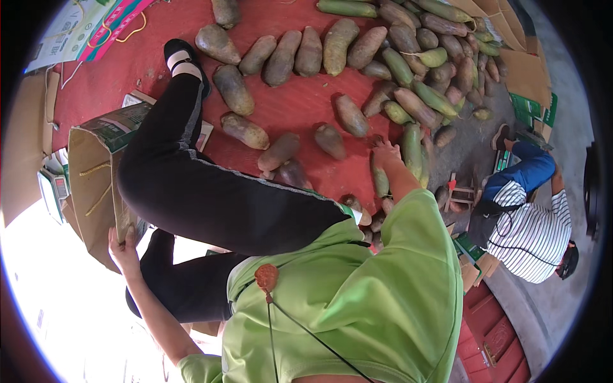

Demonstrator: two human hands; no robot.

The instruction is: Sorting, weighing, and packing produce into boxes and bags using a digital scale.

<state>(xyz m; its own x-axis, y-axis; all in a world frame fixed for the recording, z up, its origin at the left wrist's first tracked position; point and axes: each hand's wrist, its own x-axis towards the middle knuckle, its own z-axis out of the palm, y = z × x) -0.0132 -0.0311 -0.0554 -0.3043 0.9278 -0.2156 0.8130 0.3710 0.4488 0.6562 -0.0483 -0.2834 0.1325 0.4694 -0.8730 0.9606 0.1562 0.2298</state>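
Note:
My left hand [124, 253] is closed on the edge of a brown paper gift bag [96, 185] with a green printed side and yellow cord handles. The bag stands tilted beside my left leg, its mouth facing me. On the right, my right hand [385, 154] is closed over the upper end of a green radish [380, 180]; the fingertips are partly hidden. Several long green radishes [412, 148] lie just right of that hand. Closer to the middle, a purplish-brown radish [351, 116] and a shorter, darker radish [329, 141] lie apart on the red cloth.
A large heap of radishes [418, 105] fills the far right, with a row [310, 51] stretching left. Flattened cardboard [530, 70] edges the heap. Another printed bag [83, 32] lies at the far left. At right, a person in a striped shirt [530, 233] bends over.

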